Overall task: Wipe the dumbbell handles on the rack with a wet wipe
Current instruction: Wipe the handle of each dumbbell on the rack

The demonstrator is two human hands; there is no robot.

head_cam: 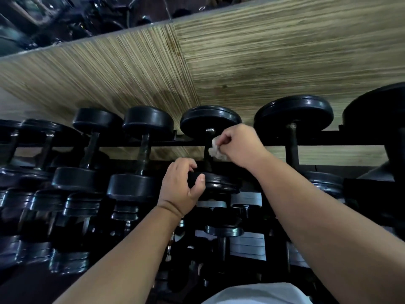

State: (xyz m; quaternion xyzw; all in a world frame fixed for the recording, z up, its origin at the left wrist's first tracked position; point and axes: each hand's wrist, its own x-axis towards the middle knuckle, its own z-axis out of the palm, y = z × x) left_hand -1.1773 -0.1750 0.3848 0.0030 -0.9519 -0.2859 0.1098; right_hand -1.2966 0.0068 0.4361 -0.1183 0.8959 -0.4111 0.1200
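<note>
Pressing a crumpled wet wipe (pixel 215 150) against a dumbbell handle (pixel 207 148), the right hand (pixel 238 145) pinches it; the left hand (pixel 182 187) grips the near weight (pixel 221 183) at the rack's (pixel 328 138) front edge.

Both hands (pixel 238 143) (pixel 182 185) forward, fingers (pixel 223 139) curled

Glossy black dumbbell heads (pixel 210 121), a dull metal handle (pixel 206 150), a crumpled white wet wipe (pixel 215 150), streaky wood-grain wall panels (pixel 263 62)

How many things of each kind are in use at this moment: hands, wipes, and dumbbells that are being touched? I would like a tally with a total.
Hands: 2 (left hand, right hand)
Wipe: 1
Dumbbell being touched: 1
Total: 4
</note>
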